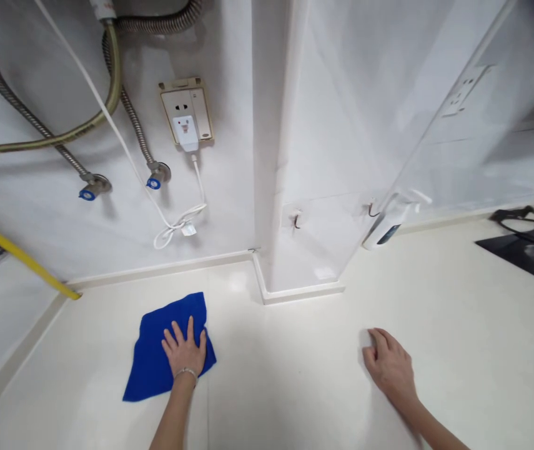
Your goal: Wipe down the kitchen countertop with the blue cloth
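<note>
A blue cloth (154, 350) lies spread on the white countertop (276, 381) at the left. My left hand (186, 351), with a bracelet at the wrist, rests flat on the cloth's right part, fingers spread. Off to the right, my right hand (391, 365) is close to the bare countertop, its fingers curled in toward the thumb. No object shows in it, and I cannot tell whether it touches the surface.
A wall pillar (313, 250) with hooks juts into the countertop. Behind it stands a white spray bottle (391, 222). A black hob (524, 250) is at far right. Yellow pipe (23, 256), valves, hoses and a plugged-in socket (186, 115) line the left side.
</note>
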### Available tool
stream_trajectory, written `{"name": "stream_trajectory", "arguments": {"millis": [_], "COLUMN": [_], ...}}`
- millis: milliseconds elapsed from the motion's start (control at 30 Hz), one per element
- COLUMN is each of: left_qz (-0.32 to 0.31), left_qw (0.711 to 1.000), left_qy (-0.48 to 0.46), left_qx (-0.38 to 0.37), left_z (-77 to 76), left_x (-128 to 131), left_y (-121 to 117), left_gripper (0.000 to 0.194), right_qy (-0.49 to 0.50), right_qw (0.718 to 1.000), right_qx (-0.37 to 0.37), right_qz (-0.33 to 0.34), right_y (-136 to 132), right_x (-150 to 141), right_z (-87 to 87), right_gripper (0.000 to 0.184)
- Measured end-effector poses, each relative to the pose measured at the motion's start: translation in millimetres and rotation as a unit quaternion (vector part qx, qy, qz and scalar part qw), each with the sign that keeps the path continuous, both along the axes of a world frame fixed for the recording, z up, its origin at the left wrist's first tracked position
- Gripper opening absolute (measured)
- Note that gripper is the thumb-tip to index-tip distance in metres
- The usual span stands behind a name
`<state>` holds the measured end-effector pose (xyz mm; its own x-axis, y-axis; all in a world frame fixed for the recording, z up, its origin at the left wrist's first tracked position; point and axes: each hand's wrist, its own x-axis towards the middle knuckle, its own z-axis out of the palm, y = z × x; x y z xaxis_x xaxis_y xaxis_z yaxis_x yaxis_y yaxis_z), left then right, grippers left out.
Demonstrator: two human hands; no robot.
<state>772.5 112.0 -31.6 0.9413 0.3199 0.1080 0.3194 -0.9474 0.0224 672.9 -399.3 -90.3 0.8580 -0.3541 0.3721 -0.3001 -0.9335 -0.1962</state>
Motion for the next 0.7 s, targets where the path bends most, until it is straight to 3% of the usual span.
{"name": "stream_trajectory", "arguments": {"millis": [133,400,567,700], "left_qz": [0.001,-0.081,-0.123,-0.177], "left_qw": [1.0,0.993,0.986,0.977], "left_qy": [-0.006,-0.047,-0.047,-0.044], "left_qx": [-0.01,-0.069,-0.098,-0.11], "left_z": [2.4,-2.8,-7.3,-10.2], "left_x": [50,118,148,162], "left_y": [-40,-110,-138,-146], "left_gripper": [0.066,0.063,0.061,0.059], "right_qy": [0.008,0.022,0.025,0.023], "right_qw": [1.0,0.999,0.999,0.998], "right_qx": [0.01,0.036,0.046,0.05], "right_qz": [0.002,0.002,-0.007,-0.006], "right_y": [1,-4,-6,-5], "right_x": [0,0,1,2], "right_z": [0.8,-3.7,-5.2,-5.0], "right_gripper": [0.046,0.048,0.048,0.048]}}
